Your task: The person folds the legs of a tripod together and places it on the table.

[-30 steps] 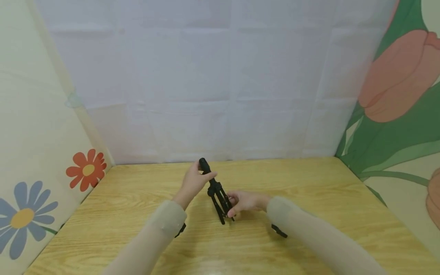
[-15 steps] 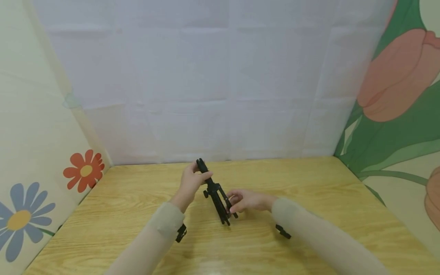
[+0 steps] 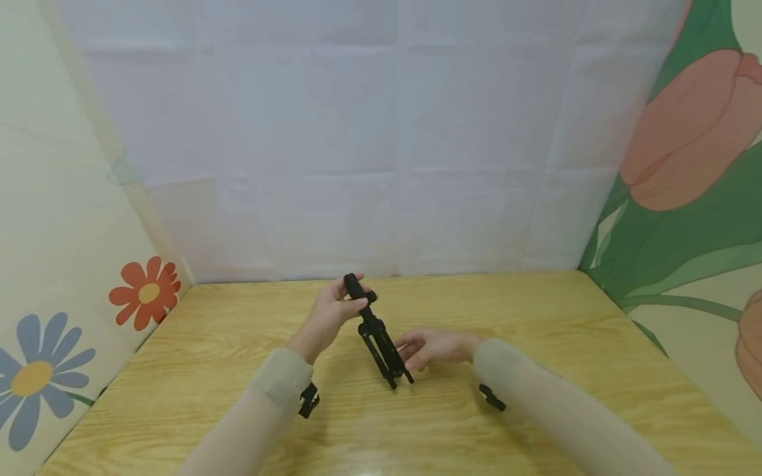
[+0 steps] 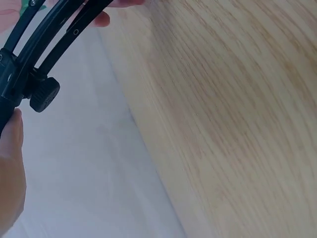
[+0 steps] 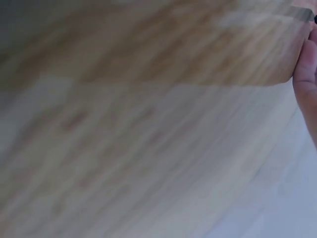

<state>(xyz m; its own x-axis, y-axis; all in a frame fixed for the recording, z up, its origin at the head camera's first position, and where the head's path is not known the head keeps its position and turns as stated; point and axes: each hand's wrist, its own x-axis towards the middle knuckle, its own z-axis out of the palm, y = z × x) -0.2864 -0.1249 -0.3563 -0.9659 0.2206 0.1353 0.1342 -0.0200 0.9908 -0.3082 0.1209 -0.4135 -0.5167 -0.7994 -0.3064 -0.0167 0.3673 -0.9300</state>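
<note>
A small black tripod (image 3: 383, 347) slants above the table in the head view, its legs pointing down toward me and nearly together. My left hand (image 3: 326, 314) grips the column near its top, thumb across the front. In the left wrist view the leg joint and a ribbed knob (image 4: 44, 94) show close up, with my left thumb (image 4: 11, 158) below them. My right hand (image 3: 437, 348) is beside the lower legs, fingers loosely bent; whether the fingertips touch a leg is hard to tell. Only part of this hand (image 5: 308, 79) shows at the right wrist view's edge.
The wood-grain table (image 3: 238, 344) ends at a white sheet (image 3: 357, 165) behind. Flower-printed panels (image 3: 59, 264) stand on both sides. Black wrist devices (image 3: 309, 400) hang under both sleeves.
The tripod has turned about its length in my left hand, so its legs and knob show from another side. My right fingers, earlier around a leg, have loosened and shifted slightly right.
</note>
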